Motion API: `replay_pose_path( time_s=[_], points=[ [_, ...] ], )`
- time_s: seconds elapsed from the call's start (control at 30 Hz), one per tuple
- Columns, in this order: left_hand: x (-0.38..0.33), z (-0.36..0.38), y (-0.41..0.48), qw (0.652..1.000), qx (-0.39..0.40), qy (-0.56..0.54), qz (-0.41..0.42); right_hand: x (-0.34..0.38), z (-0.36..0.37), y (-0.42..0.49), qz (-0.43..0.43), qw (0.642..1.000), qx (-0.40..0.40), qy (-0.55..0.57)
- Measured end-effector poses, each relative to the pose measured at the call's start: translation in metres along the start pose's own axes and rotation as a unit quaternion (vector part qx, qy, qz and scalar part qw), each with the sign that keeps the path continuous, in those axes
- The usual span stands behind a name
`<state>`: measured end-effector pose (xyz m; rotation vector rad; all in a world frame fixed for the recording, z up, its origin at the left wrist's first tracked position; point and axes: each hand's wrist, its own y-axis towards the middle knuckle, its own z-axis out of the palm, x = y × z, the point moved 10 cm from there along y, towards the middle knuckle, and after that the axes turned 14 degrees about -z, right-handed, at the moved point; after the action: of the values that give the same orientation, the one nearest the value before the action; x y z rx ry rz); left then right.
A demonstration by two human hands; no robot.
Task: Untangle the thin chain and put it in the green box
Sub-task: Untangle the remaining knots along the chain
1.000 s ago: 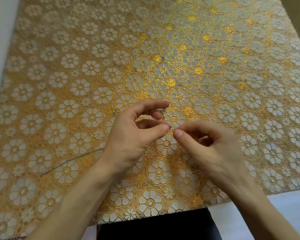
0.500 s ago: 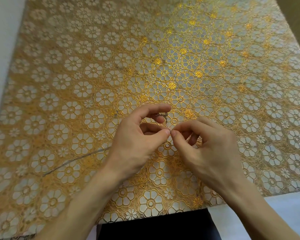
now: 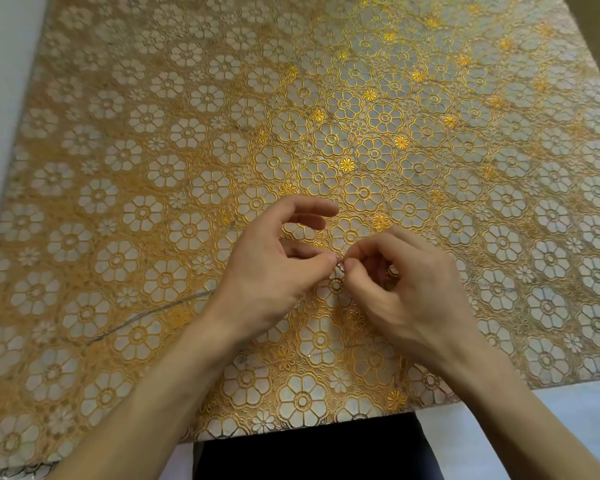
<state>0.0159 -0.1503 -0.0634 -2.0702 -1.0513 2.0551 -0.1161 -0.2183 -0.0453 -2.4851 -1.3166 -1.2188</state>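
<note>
Looks like early days: both the left hand [image 3: 267, 271] and right hand [image 3: 409, 289] pinch the knotted bit of the thin silvery metal chain [image 3: 340, 266] at frame centre over the gold floral lace tablecloth [image 3: 153, 133], strands trailing off, no green box visible.

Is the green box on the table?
No, only the hands, the chain and the flowery cloth show.

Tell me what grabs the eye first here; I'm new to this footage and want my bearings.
The gold floral tablecloth fills nearly the whole view. At lower centre the left hand and right hand meet fingertip to fingertip, pinching a tiny knot of thin chain. A loose strand of it trails left across the cloth. No green box is in view.
</note>
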Motion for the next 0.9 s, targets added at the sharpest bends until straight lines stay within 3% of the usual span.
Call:
replay_pose_path(
  time_s=[0.3,0.53,0.9],
  points=[
    [-0.008,-0.002,0.001,0.994,-0.015,0.1,0.044,-0.011,0.007,-0.001,0.031,0.997,0.027,0.059],
    [-0.015,-0.007,-0.014,0.948,-0.113,0.258,0.149,-0.011,0.009,-0.002,0.033,0.996,0.036,0.081],
    [-0.016,-0.007,-0.018,0.95,-0.121,0.245,0.154,-0.003,0.007,-0.001,-0.003,0.999,0.026,0.027]
  ],
)
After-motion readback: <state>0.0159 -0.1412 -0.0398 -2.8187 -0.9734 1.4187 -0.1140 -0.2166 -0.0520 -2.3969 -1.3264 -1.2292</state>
